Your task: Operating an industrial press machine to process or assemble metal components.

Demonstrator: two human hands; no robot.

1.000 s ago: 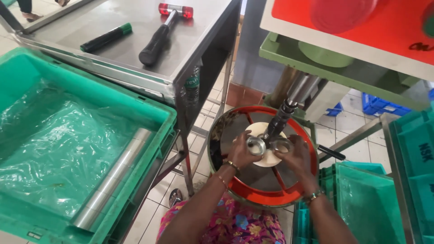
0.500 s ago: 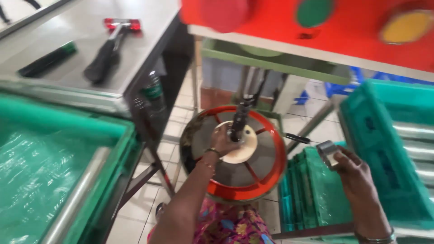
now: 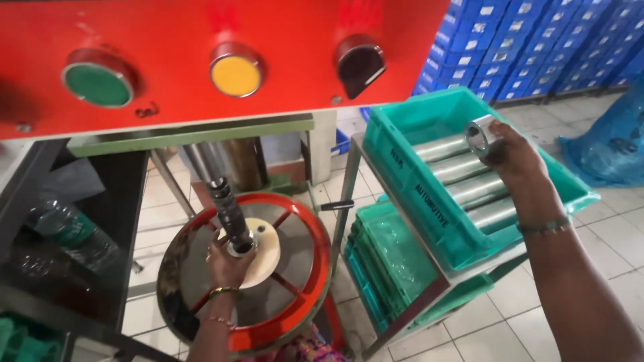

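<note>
Short shiny steel tube [image 3: 480, 135] clamped in right hand [image 3: 516, 164] fingers over teal crate's [image 3: 409, 174] far edge; lay parallel beside tubes. Left hand [image 3: 228, 263] fingers grip cream hub [image 3: 265, 258].

The red panel [image 3: 221, 40] is cut by the upper edge of the frame, so its full height is lost. Both forearms run out of the bottom edge. The left hand [image 3: 228, 265] covers part of the cream hub [image 3: 268, 251], and its fingers fold out of sight under the threaded shaft [image 3: 228, 208]. The right hand [image 3: 516, 157] hides the rear of the steel tube [image 3: 479, 134] it carries. Bottom left, a green crate [image 3: 20, 342] shows only a corner. The plastic bottle [image 3: 67, 231] at the left sits in shadow, its details unclear.
</note>
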